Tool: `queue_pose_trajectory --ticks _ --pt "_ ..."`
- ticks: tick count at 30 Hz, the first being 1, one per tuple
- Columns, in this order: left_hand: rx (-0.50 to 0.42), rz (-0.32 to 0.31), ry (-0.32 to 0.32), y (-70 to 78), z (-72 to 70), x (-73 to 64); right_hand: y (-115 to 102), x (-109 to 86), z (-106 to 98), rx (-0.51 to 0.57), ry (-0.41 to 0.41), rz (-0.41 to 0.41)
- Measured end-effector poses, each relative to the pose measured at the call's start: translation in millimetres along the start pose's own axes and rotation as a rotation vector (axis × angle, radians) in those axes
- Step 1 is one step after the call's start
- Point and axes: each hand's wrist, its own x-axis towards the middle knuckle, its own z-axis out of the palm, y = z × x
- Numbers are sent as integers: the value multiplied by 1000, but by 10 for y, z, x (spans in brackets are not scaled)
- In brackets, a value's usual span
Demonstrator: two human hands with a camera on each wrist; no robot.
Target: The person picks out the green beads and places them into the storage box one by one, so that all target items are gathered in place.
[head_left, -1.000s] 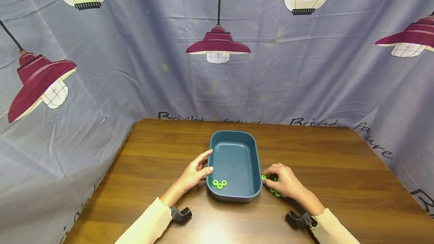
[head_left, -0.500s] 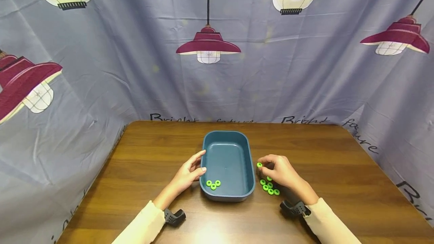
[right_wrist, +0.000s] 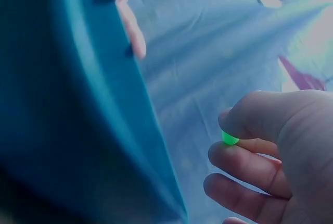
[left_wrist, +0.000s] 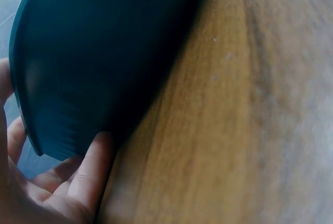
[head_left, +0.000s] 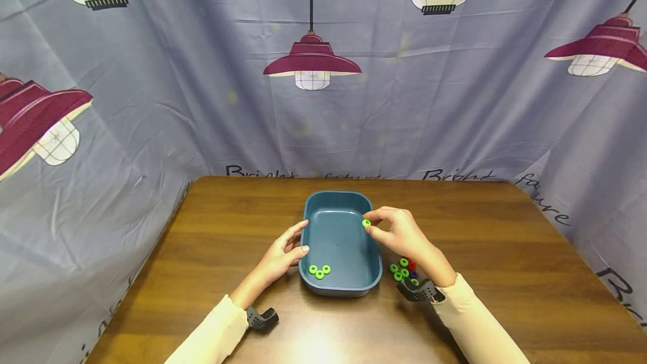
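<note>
A blue rectangular tub (head_left: pixel 340 288) with rounded corners stands on the table, with 3 green rings (head_left: pixel 320 275) at its near left inside. My left hand (head_left: pixel 277 254) holds the tub's left wall; in the left wrist view some fingers (left_wrist: pixel 93 166) lie on the outside and others reach past the rim. My right hand (head_left: pixel 401 235) pinches one small green ring (head_left: pixel 366 223) between thumb and fingertips, over the tub's right rim. In the right wrist view that green ring (right_wrist: pixel 230 138) is mostly covered by the fingers.
Right of the tub lies a small pile of green rings (head_left: pixel 398 276) with a red piece (head_left: pixel 411 264) and a dark blue piece (head_left: pixel 413 275), partly hidden by the right wrist's black band (head_left: pixel 419 290). A printed grey curtain (head_left: pixel 227 100) hangs behind the wooden table (head_left: pixel 242 206).
My right hand has picked the green ring from beside the tub and carried it up, away from me, to the tub's right rim. The left hand stays on the tub. The head view shifted slightly.
</note>
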Motion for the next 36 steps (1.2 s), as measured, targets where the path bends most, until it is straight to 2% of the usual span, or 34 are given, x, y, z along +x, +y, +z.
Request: queue_pose_trajectory --ticks 6,10,15,22,29,36 --pt "1 -8 -3 13 3 -16 -184 141 177 35 -48 1" --pt "-11 -10 -5 11 15 -16 -241 188 284 54 -108 -11" --pt "-18 -3 -11 11 12 -9 -237 187 409 48 -173 -34" --pt "-22 -12 -7 12 3 -8 -303 165 570 28 -245 -5" --pt "-22 -11 -7 -1 -12 -22 -341 157 718 22 -261 16" --pt "-26 -8 -15 -15 -6 3 -327 133 750 -26 -317 19"
